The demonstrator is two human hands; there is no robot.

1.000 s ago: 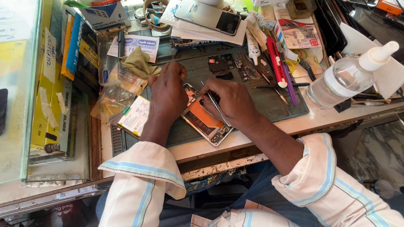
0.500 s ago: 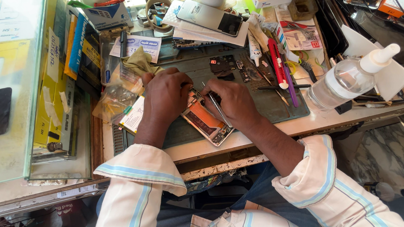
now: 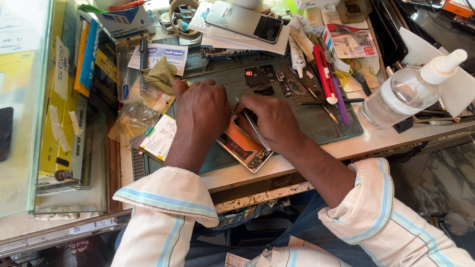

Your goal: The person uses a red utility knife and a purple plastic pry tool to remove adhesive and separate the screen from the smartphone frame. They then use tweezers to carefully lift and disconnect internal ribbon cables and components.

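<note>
We are working over an opened phone (image 3: 246, 149) that is lying on the green mat (image 3: 323, 121) at the front of the bench (image 3: 357, 143). Our left hand (image 3: 203, 111) is curling down over the phone's upper end, fingers together and pressing on it. Our right hand (image 3: 272, 121) is closing on thin metal tweezers (image 3: 254, 128), which are slanting across the phone. A small circuit board (image 3: 260, 75) is sitting on the mat just beyond our hands. A red-handled tool (image 3: 324, 75) and a purple one (image 3: 339, 93) are lying to the right, near a clear bottle (image 3: 408, 89) with a white nozzle. A second phone (image 3: 245, 20) is resting on papers at the back.
</note>
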